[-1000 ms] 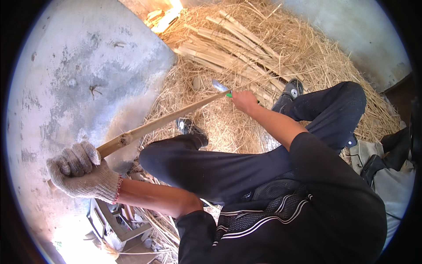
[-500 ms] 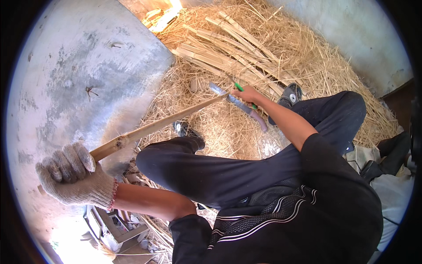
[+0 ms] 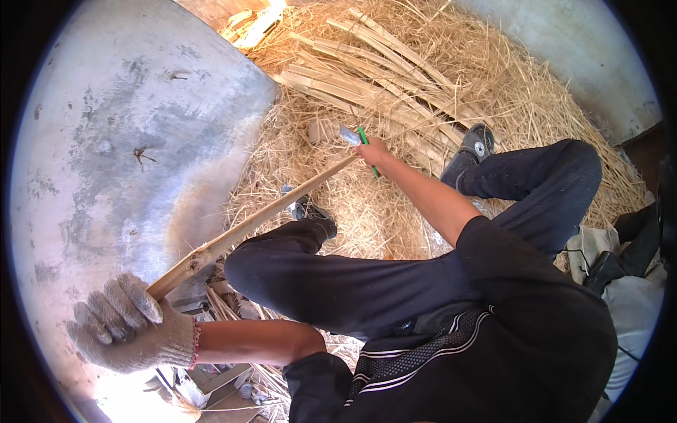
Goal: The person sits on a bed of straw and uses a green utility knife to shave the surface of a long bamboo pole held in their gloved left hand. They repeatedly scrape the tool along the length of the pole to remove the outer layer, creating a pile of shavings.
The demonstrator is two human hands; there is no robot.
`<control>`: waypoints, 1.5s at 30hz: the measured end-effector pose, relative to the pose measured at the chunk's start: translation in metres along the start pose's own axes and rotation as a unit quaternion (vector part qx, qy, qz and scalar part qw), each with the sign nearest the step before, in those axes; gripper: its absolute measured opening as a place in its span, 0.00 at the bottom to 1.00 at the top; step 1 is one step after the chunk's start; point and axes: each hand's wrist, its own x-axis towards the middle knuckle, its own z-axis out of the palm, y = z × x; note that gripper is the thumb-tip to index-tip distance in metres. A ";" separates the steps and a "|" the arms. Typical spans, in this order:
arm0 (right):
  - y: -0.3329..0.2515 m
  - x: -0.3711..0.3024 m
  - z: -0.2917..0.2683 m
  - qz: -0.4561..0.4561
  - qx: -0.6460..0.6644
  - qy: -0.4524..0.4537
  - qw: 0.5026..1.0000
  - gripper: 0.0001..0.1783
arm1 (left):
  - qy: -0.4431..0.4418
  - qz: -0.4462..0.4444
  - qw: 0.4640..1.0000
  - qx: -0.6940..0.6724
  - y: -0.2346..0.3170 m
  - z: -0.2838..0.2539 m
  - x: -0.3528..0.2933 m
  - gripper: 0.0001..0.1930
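My left hand [image 3: 137, 328], in a grey-white knitted glove, is closed around the near end of a long bamboo strip [image 3: 247, 224]. The strip slants up and away to the right, its far end meeting my bare right hand [image 3: 373, 151]. That hand is closed on a slim green tool [image 3: 363, 135] that sticks out above and below the fingers; its exact kind is not clear. Beside the fingers shows the pale metal blade of a knife [image 3: 348, 135]. The rest of that knife is hidden behind my hand and forearm.
Split bamboo strips [image 3: 395, 77] lie piled on straw-like shavings [image 3: 508, 84] ahead. A worn pale wall [image 3: 141, 127] rises at the left. My legs are bent, shoes [image 3: 474, 151] on the shavings. Clutter and a wooden frame [image 3: 226, 381] sit at lower left.
My right hand has moved a little left and nearer the knife blade, with the green tool turned more upright. The knife's handle, seen before, is now covered. My left hand has lowered slightly.
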 end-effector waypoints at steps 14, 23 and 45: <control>-0.010 0.011 -0.107 -0.071 -0.219 0.077 0.970 0.28 | 0.269 0.099 0.943 0.171 -0.006 0.018 -0.008 0.19; -0.041 -0.037 -0.030 -0.015 -0.129 -0.229 0.965 0.25 | 0.012 0.019 0.999 0.041 0.001 0.002 -0.004 0.24; -0.187 -0.264 -0.058 -0.360 -0.348 -0.181 0.846 0.25 | 0.103 0.063 0.986 0.119 -0.001 0.040 -0.027 0.26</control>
